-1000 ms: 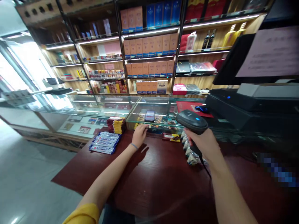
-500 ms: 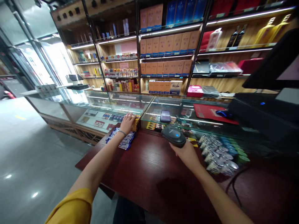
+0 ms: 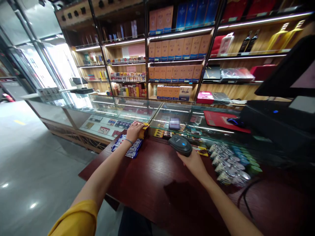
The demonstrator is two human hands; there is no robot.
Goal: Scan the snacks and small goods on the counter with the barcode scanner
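Observation:
My left hand (image 3: 135,131) is at the far left of the dark red-brown table (image 3: 150,183), its fingers closed over a small yellow box (image 3: 145,130) against the glass counter. The hand partly hides that box. Beneath my left wrist lie blue-and-white packets (image 3: 133,150) in a row. My right hand (image 3: 193,163) grips a black barcode scanner (image 3: 180,145) with a lit blue light, held above the table. Several cans (image 3: 227,162) with silver, blue and green tops stand in rows to the right of that hand.
A glass display counter (image 3: 118,109) runs along the table's far side. On it are a red mat (image 3: 221,120) with a mouse (image 3: 233,121) and a dark monitor (image 3: 287,72). A black cable (image 3: 244,196) curves over the table at right. Shelves of boxes (image 3: 176,72) stand behind.
The yellow box's top has come more into view under my left hand, with its fingers shifted slightly. The scanner in my right hand has moved a little to the left.

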